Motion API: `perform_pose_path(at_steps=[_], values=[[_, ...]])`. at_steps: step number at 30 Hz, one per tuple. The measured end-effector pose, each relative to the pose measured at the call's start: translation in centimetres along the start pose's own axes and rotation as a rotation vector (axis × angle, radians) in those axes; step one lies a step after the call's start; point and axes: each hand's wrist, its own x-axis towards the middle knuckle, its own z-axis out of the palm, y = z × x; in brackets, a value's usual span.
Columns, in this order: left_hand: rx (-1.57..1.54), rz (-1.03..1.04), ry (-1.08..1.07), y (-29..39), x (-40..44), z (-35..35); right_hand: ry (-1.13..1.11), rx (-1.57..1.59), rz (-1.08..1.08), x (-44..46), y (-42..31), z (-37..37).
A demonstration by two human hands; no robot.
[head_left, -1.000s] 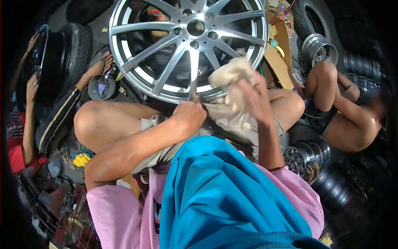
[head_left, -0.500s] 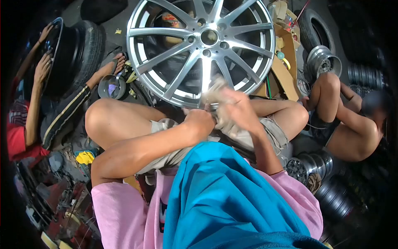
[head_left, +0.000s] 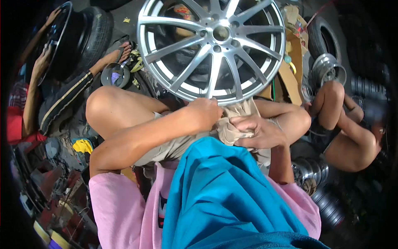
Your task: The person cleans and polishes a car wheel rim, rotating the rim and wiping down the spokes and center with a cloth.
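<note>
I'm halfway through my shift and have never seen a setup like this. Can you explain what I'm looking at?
There is no machine here: the grips are a person's two bare hands. The one camera is worn on that person's head and looks forward and down, so the blue cloth and pink sleeves below are the wearer's clothing.

In front, a silver wheel faces up. The left hand is curled at its near edge; its fingertips are mostly hidden. The right hand holds a bunched, pale cloth.

Around them are a cardboard box, a tyre and other wheel parts. Other people sit on either side; their limbs are separate.
</note>
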Motion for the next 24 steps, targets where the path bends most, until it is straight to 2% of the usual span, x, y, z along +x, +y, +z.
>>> perform_pose_path(at_steps=[2,3,4,6,8,9,10,11,12,13,14,16,17,18,20,21,23,24], values=[[-0.258,0.116,-0.073,0.6,-1.2,-2.7,0.006,0.065,-0.244,0.4,-1.9,0.1],[-0.249,0.131,-0.08,0.4,-1.0,-2.1,-0.03,-0.031,-0.189,0.4,-0.9,-0.3],[-0.411,0.222,-0.07,0.4,-1.0,-1.2,-0.02,-0.032,-0.186,0.4,-0.5,0.2],[-0.584,0.298,-0.05,0.6,-0.9,-0.3,0.584,0.128,-0.19,1.2,0.1,1.6],[-0.758,0.399,-0.07,1.7,-0.3,-0.3,0.876,0.021,-0.196,2.3,1.2,1.6],[-0.854,0.366,0.055,2.5,-0.3,-0.6,0.875,0.066,-0.176,2.5,1.5,1.6],[-0.849,0.358,0.062,2.7,-0.1,-1.2,0.871,0.109,-0.158,2.7,1.7,1.7],[-0.983,0.297,-0.012,2.8,-0.1,-1.9,0.862,0.11,-0.168,2.6,2.1,2.0],[-1.119,0.232,-0.085,3.0,-0.4,-3.0,0.872,0.436,-0.143,2.4,2.6,2.7],[-1.199,0.221,0.027,3.3,-0.8,-4.3,0.861,0.759,-0.11,2.2,3.4,3.1],[-1.201,0.211,0.046,2.9,-0.7,-4.6,0.84,0.755,-0.113,1.8,5.3,3.3],[-1.289,0.338,0.328,1.8,-0.4,-5.6,0.722,0.556,-0.062,1.1,8.0,4.0],[-1.364,0.341,0.332,1.4,-0.9,-6.0,0.803,0.357,0.03,0.9,7.7,5.0],[-1.362,0.336,0.34,1.1,-1.2,-6.6,0.796,0.356,0.026,1.0,6.6,4.9],[-1.338,0.441,0.55,0.4,-1.7,-7.8,0.479,-0.078,0.201,1.3,5.3,4.8],[-1.296,0.39,0.639,0.2,-2.4,-8.7,0.593,0.086,0.18,1.3,5.3,5.5],[-1.25,0.311,0.798,-0.6,-3.2,-9.9,0.669,-0.031,0.192,-1.0,2.1,4.1],[-1.242,0.239,0.838,-1.0,-3.4,-10.1,0.785,-0.054,0.108,-2.5,2.1,3.3]])
